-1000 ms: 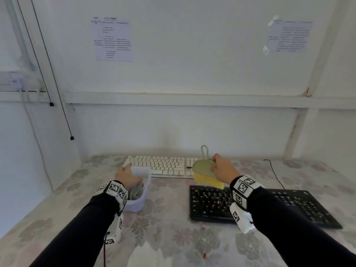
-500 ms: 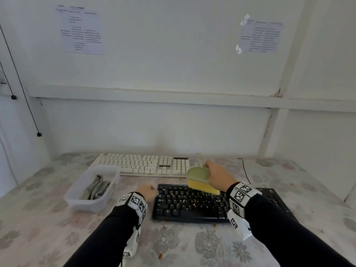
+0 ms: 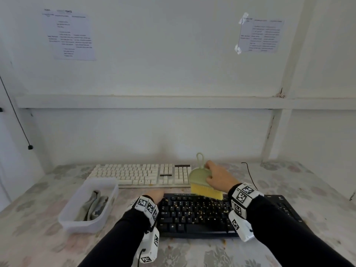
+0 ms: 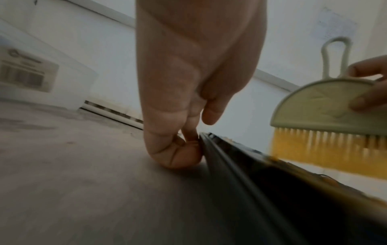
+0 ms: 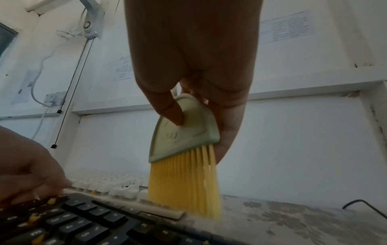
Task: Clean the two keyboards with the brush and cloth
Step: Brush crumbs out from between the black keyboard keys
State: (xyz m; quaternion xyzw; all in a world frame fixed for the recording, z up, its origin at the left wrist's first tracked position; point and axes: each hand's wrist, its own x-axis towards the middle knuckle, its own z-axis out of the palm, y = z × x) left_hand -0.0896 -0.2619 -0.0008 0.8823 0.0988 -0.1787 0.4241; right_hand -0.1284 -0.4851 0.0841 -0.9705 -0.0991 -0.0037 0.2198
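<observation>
A black keyboard (image 3: 202, 214) strewn with yellowish crumbs lies near me, and a white keyboard (image 3: 138, 175) lies behind it. My right hand (image 3: 217, 178) grips a green brush (image 3: 200, 177) by its flat handle, thumb on the near face (image 5: 184, 140). The yellow bristles (image 3: 207, 192) touch the black keyboard's back edge. My left hand (image 3: 155, 195) holds that keyboard's left end, with curled fingers (image 4: 178, 155) on the table against its edge (image 4: 251, 174). A grey cloth (image 3: 94, 207) lies in a clear tub (image 3: 77, 225) at the left.
The table (image 3: 192, 253) has a floral cover with a few crumbs near the front of the black keyboard. A black cable (image 3: 250, 176) runs behind it at the right. The wall stands close behind the white keyboard, and a cord hangs at the far left.
My left hand has left the tub and moved right to the black keyboard's left end. The brush has come down from above the white keyboard to the black keyboard's back edge.
</observation>
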